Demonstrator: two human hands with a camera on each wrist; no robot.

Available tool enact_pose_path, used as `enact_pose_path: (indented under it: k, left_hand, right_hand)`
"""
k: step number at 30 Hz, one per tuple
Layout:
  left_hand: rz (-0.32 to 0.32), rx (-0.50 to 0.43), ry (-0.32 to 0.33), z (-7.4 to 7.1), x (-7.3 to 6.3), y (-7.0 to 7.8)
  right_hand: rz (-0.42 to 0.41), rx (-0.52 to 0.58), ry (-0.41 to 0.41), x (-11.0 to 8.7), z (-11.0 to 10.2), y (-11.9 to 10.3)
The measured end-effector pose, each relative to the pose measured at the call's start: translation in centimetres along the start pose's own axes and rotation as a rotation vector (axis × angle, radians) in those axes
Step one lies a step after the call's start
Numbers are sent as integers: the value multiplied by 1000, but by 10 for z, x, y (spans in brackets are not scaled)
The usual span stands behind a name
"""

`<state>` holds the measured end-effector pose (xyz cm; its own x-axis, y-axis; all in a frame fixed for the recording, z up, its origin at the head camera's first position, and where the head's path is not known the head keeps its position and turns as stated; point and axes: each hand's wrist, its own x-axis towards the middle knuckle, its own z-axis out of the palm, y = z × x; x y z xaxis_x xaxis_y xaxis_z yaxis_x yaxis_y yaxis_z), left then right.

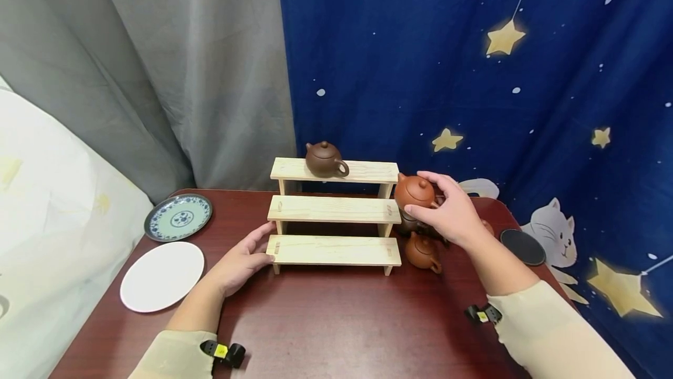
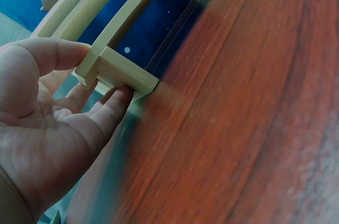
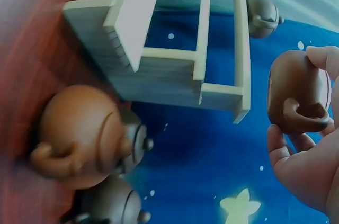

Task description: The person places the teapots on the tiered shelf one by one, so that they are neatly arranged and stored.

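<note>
A three-tier pale wooden stand (image 1: 333, 209) is on the dark red table. My left hand (image 1: 244, 262) grips the left end of its lowest shelf, thumb at the board's edge and fingers against the side support (image 2: 124, 73). In the air by the stand's right end, my right hand (image 1: 454, 212) holds a reddish-brown teapot (image 1: 412, 192) between thumb and fingers. A dark brown teapot (image 1: 322, 163) sits on the top shelf. Below the held teapot, another reddish-brown teapot (image 3: 79, 128) stands on the table near dark brown teapots (image 3: 114, 200), partly hidden.
At the table's left lie a blue-patterned plate (image 1: 181, 218) and a white plate (image 1: 162, 277). A dark round piece (image 1: 522, 247) is at the right edge. Behind my right wrist shows part of a reddish-brown object (image 1: 488, 227). Curtains (image 1: 368, 75) hang behind the table.
</note>
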<state>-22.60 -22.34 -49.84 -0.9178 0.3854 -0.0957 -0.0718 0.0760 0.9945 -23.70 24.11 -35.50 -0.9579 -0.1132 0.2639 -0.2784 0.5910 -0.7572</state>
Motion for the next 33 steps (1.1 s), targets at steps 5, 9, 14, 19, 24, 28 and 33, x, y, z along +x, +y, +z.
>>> enact_pose_path:
  k: [5, 9, 14, 19, 24, 28, 33]
  left_hand:
    - [-4, 3, 5, 0, -1, 0]
    - [-5, 4, 4, -1, -1, 0]
    - [-5, 3, 1, 0, -1, 0]
    - [1, 2, -1, 1, -1, 1]
    - [-3, 8, 4, 1, -2, 1]
    - [0, 9, 4, 1, -2, 2]
    - [1, 7, 2, 1, -2, 2]
  right_hand:
    - [-11, 10, -15, 26, 11, -14]
    - [-9, 11, -34, 50, 21, -24]
    - [6, 2, -46, 78, 32, -28]
    - [19, 13, -63, 99, 46, -31]
    - [33, 42, -84, 109, 59, -34]
    - [51, 46, -79, 110, 63, -36]
    - [68, 50, -59, 110, 64, -36]
